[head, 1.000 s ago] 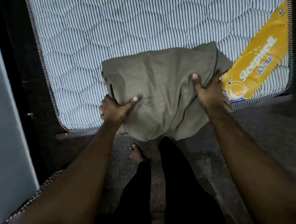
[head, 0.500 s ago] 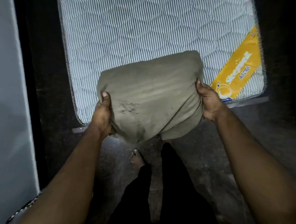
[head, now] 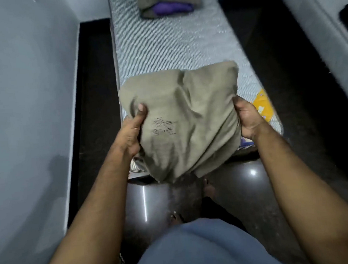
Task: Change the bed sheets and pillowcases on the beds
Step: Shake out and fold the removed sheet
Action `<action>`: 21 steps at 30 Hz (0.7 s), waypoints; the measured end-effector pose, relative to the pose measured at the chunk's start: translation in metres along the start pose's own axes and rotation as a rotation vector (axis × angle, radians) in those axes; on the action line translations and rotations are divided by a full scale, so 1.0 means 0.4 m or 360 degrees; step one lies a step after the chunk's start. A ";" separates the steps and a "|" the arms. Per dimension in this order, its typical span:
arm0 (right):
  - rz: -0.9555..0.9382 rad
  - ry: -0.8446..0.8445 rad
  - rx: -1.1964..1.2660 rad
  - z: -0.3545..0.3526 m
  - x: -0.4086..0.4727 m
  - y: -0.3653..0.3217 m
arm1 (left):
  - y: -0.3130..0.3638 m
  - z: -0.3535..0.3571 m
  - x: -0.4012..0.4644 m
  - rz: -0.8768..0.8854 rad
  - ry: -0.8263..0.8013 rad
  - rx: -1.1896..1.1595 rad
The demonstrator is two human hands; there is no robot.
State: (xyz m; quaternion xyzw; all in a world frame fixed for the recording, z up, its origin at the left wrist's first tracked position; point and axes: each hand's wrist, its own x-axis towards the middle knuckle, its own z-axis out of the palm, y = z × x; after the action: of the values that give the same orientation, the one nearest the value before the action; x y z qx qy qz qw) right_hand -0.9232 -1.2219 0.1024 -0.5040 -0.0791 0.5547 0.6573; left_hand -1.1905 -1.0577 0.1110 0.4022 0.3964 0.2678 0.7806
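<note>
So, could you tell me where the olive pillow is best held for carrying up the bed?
Probably by its two side edges, one hand from each side, as the left hand and right hand grip the pillow now. Its loose cover hangs slack at the near end, so holding there would likely let it sag.

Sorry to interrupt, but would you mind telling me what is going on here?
A person stands at the foot of a bare striped mattress, holding an olive-cased pillow up over it. The left hand and right hand each grip one side. A second pillow, with purple showing, lies at the far end.
</note>
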 end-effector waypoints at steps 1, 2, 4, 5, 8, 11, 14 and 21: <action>-0.0059 0.0004 -0.0015 0.023 -0.011 -0.018 | 0.028 0.008 -0.009 0.0016 0.0046 0.0009; -0.0103 0.0014 -0.0024 0.044 -0.021 -0.035 | 0.052 0.015 -0.013 0.0032 0.0080 0.0012; -0.0172 0.0036 -0.0029 0.072 -0.038 -0.063 | 0.089 0.018 -0.015 0.0065 0.0087 -0.0003; -0.0187 0.0030 -0.0031 0.079 -0.044 -0.070 | 0.101 0.015 -0.018 0.0083 0.0077 -0.0015; -0.0253 0.0035 -0.0062 0.089 -0.050 -0.098 | 0.132 0.009 -0.018 0.0129 0.0072 -0.0001; -0.0261 0.0079 -0.0152 0.091 -0.050 -0.115 | 0.143 0.002 -0.013 0.0177 0.0062 0.0007; -0.0231 0.0148 -0.0129 0.079 -0.042 -0.119 | 0.135 0.004 -0.004 0.0180 -0.0033 -0.0061; -0.0081 -0.0037 0.0052 0.128 -0.028 -0.206 | 0.174 0.121 0.027 0.0035 -0.0567 -0.0186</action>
State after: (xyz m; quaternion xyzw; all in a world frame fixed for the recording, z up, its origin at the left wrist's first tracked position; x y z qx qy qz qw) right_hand -0.9077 -1.1913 0.1939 -0.4845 -0.0905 0.5449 0.6783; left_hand -1.1510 -1.0329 0.1826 0.4016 0.2312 0.2233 0.8576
